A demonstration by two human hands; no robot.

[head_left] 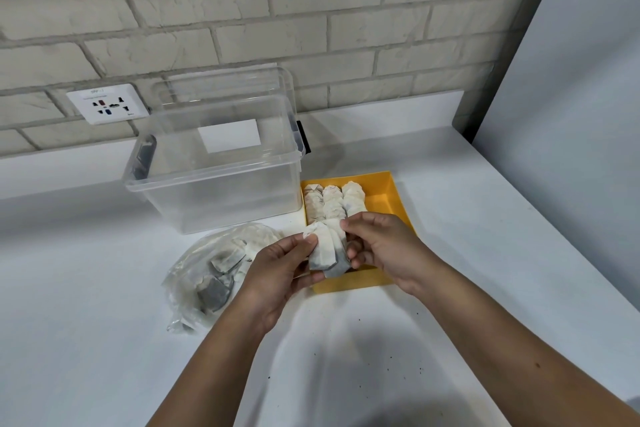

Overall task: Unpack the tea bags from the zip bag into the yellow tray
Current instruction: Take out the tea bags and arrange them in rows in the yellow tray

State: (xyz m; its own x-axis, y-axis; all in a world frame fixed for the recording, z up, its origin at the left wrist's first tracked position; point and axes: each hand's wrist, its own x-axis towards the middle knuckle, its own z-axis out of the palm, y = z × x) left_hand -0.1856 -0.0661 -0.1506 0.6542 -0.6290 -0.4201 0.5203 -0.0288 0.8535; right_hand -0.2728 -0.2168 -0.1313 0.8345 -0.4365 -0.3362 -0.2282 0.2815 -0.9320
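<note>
Head view: yellow tray point(384, 199) holds tea bags point(334, 203), zip bag point(204, 270) more.

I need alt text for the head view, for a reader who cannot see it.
The left hand and right hand hold a bundle of tea bags over the yellow tray, where three rows of tea bags already lie. The zip bag, with more inside, lies left of it on the white counter, in front of a clear plastic box.

yellow tray point(382, 199) before me. tea bags point(334, 203) white, grey-dark at bottoms. zip bag point(207, 270) clear. storage box point(214, 180) clear. counter point(104, 305) white, dark specks. brick wall point(311, 10) off-white.
</note>
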